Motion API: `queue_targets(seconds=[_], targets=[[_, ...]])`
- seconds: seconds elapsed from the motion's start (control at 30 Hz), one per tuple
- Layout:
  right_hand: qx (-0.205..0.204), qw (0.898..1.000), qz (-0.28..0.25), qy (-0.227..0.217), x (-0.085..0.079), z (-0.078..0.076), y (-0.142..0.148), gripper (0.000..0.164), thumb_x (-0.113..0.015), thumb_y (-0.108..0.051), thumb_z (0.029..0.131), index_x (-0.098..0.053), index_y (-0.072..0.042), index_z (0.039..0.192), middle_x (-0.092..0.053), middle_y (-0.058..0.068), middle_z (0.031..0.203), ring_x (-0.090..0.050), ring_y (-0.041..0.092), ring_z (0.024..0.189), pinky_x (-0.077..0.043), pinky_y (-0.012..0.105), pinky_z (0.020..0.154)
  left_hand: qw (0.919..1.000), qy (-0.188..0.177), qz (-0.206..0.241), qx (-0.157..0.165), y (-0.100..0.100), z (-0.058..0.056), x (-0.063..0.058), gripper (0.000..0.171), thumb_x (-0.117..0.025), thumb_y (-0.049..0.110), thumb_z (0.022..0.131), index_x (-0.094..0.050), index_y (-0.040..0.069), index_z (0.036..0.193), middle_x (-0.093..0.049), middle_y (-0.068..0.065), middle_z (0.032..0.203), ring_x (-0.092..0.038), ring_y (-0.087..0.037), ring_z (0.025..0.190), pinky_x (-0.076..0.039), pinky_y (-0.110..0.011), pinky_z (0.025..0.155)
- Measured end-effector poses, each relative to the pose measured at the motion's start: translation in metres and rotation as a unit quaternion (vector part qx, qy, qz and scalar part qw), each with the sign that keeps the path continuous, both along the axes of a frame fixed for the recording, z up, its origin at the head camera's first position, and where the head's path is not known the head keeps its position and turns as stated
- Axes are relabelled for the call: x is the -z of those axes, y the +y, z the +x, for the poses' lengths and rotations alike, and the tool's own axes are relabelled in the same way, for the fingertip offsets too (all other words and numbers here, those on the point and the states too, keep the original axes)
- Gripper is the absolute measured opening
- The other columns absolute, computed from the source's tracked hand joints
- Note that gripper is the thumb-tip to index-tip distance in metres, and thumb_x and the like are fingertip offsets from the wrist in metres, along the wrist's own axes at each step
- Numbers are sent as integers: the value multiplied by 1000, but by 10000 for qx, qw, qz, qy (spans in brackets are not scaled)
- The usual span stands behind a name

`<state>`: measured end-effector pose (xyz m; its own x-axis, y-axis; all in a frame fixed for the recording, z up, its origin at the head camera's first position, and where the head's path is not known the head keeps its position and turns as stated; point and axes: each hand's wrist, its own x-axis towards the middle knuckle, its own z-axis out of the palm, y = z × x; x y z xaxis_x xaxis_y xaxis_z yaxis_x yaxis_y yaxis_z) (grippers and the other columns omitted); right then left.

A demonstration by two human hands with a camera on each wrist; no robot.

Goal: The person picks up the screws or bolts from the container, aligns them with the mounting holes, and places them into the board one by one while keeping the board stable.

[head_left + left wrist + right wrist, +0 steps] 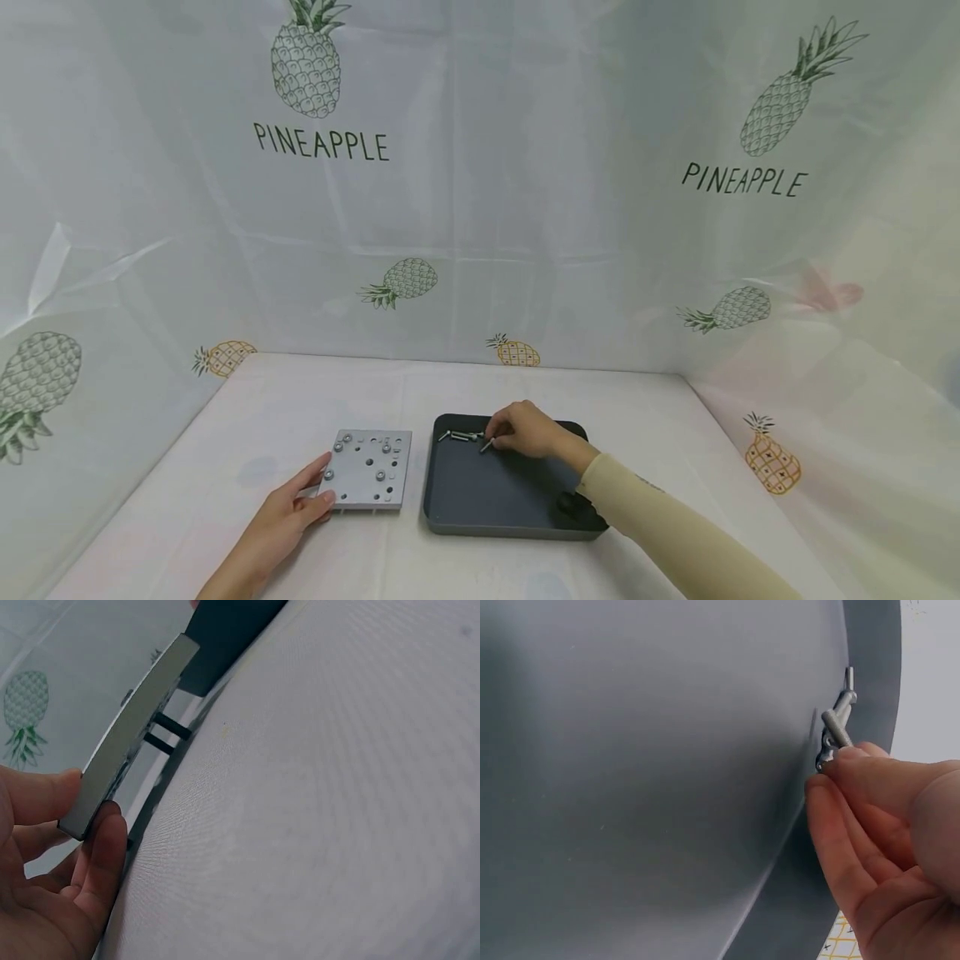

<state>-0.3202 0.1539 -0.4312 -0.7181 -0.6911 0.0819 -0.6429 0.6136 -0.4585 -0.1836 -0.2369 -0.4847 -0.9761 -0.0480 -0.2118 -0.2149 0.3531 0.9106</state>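
Observation:
My left hand (281,517) grips the left edge of a grey metal plate (356,490), thumb on top and fingers underneath. The plate has several holes, and several round screw heads show on its top face. In the left wrist view it is held tilted near the cloth, with dark screw shanks (172,726) standing out below. Over the back of a dark grey tray (480,500), my right hand (528,429) pinches a small metal screw (835,727) between thumb and fingertips. Several loose screws (461,436) lie by the tray's back wall, partly hidden behind the fingers.
A white cloth (315,392) covers the table, and pineapple-print sheeting (495,208) rises behind it and on both sides. The tray's raised rim stands a short way right of the plate. A small black object (572,503) shows beside the right sleeve at the tray's front right.

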Motion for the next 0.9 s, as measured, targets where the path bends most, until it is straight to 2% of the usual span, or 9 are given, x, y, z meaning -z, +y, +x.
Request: queue_targets(seconds=[0.57,0.9], targets=[[12,9990,-399,-189,2,-4,-7,10,-77,-6,97,-80,-5,106,-78,-2,94,-69,5,84,-59,22,75,10000,-41,7,-61,0,0,2,73,-69,21,104,-33,13,167,-35,-32,161,-63,-20,111,-61,-27,94],[-36,9980,-578,-235,-1,-6,-14,14,-77,-7,98,-81,-8,111,-80,-1,101,-72,4,90,-60,21,80,10000,-25,57,-22,0,-1,1,72,-68,21,105,-33,12,168,-35,-32,161,-63,-19,111,-61,-27,94]])
